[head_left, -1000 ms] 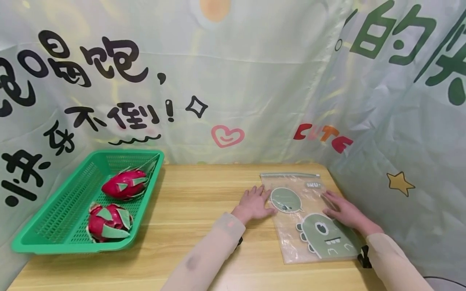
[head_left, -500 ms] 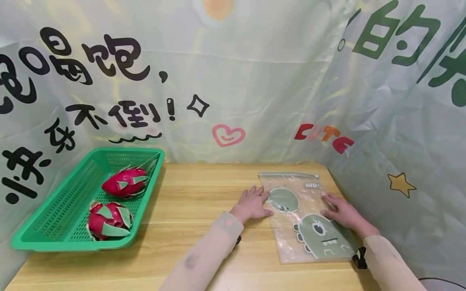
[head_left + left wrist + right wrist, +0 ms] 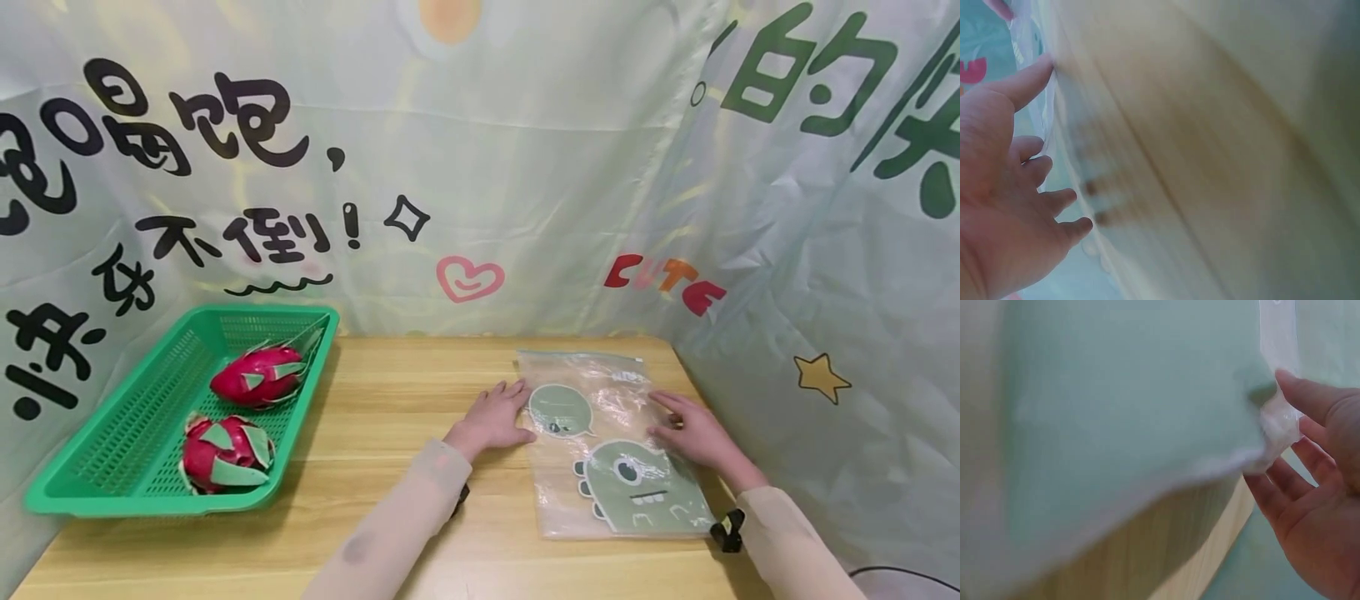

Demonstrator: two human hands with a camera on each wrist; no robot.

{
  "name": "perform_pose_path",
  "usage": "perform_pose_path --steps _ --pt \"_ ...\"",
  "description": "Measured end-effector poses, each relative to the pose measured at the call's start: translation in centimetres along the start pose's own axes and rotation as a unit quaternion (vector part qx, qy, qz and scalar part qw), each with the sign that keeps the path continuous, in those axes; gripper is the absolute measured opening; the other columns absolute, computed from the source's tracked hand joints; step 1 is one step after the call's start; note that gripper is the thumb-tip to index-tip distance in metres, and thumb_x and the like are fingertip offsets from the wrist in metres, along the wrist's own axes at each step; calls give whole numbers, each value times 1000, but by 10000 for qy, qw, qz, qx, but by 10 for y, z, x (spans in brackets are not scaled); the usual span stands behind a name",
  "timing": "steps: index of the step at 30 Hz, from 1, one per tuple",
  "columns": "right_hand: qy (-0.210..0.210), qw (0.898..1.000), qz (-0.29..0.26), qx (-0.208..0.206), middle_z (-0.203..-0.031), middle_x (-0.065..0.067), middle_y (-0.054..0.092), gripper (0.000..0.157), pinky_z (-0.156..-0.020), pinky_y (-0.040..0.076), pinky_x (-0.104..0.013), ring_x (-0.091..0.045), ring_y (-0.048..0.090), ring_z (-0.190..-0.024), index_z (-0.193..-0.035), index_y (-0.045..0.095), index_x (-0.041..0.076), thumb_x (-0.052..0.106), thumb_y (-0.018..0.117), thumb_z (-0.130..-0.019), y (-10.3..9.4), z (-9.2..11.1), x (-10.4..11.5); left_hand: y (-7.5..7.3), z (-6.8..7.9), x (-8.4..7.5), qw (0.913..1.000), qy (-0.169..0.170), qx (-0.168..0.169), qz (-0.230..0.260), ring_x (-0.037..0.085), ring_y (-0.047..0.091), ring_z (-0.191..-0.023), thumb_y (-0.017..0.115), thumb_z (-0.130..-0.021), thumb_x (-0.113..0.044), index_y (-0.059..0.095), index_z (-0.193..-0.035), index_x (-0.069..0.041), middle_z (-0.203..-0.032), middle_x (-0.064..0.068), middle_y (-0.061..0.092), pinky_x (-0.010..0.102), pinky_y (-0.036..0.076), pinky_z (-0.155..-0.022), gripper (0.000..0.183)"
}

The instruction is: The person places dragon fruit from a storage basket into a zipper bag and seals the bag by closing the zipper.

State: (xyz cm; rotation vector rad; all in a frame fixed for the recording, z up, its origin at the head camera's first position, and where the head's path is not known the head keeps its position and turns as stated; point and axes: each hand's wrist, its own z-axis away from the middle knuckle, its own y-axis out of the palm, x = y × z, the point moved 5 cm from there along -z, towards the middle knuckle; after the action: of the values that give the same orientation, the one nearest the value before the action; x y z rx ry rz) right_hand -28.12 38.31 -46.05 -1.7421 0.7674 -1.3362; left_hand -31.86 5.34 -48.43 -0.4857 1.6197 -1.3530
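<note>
A clear zip bag (image 3: 558, 496) printed with a green cartoon monster lies flat on the right side of the wooden table, its zip edge at the far end. Along its left edge rests my left hand (image 3: 491, 421), fingers spread and thumb touching the plastic. The left wrist view shows these fingers fairly straight, close to the tabletop. My right hand (image 3: 697, 429) pinches the bag's right edge; in the right wrist view the thumb lies on the plastic (image 3: 1135, 394) while the other fingers reach beneath it. That edge is crumpled and slightly raised.
A green plastic basket (image 3: 142, 507) stands at the left of the table (image 3: 405, 392). Inside lie two dragon fruits, one farther back (image 3: 258, 377) and one nearer (image 3: 225, 454). Printed cloth (image 3: 525, 167) hangs behind and at both sides.
The zip bag has slid a little to the left across the table, and both hands have shifted left with it. The basket and dragon fruits have stayed in place.
</note>
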Motion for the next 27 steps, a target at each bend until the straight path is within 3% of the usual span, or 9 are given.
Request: perform_pose_path --steps 4,8,17,23,27 --pt "-218 9985 -414 -271 -148 -36 47 59 -83 62 -43 -45 70 -101 -146 51 -8 4 75 -93 2 -1 19 -8 10 15 9999 -8 -136 65 35 20 -158 76 -94 -40 32 -164 -15 -173 0 20 59 21 -125 86" --pt "-260 9950 -808 -526 -147 -36 48 57 -76 58 -23 -43 72 -97 -144 52 -10 -5 73 -91 6 -5 35 -18 21 29 9994 21 -316 149 38 19 -157 79 -90 -34 29 -165 -14 -173 2 17 61 19 -125 92" --pt "-264 9790 -1499 -1359 -148 -27 53 57 -75 53 -9 -40 70 -99 -144 58 -3 -13 73 -89 20 -21 69 -46 49 57 9918 -5 -1030 756 38 19 -157 78 -93 -23 23 -165 -13 -173 5 15 57 17 -126 92" --pt "-749 9555 -2068 -1964 -144 -24 57 57 -80 53 -8 -17 70 -92 -140 61 -4 -17 74 -86 27 -28 102 -67 72 69 9699 -172 -1862 1562 28 25 -156 77 -93 -14 27 -164 -16 -172 -1 19 45 24 -125 87" --pt "-987 9371 -2401 -2332 -143 -24 57 58 -80 54 -9 -17 69 -90 -138 62 -6 -22 73 -84 29 -31 127 -86 87 72 9445 -284 -2561 2038 29 31 -154 77 -94 -13 34 -163 -17 -170 -2 25 45 29 -123 81"
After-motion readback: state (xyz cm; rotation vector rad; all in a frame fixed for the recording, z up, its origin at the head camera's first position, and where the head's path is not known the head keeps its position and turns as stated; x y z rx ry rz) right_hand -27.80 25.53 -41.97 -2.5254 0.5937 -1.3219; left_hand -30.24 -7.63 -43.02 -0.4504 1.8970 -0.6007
